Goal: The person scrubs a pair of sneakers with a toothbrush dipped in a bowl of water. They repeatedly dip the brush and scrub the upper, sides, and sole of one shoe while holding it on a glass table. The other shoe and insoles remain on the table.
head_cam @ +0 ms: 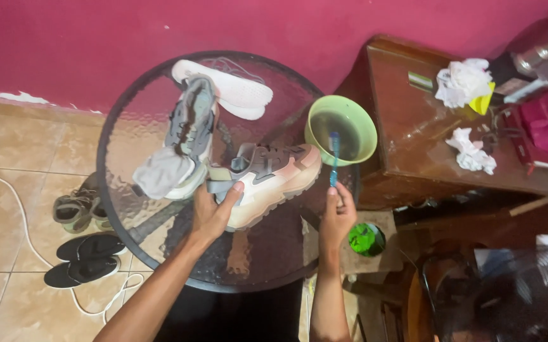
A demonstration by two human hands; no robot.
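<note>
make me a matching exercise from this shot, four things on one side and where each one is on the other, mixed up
Things:
1. blue toothbrush
2. green bowl
3. beige sneaker
4. black sandals

Places:
A. on the tiled floor, left of the glass table
B. lying on its side on the glass table, gripped at the heel by the left hand
C. held upright in the right hand, its head over the bowl
D. at the right edge of the glass table, next to the wooden cabinet

Pairs: 1-C, 2-D, 3-B, 4-A
</note>
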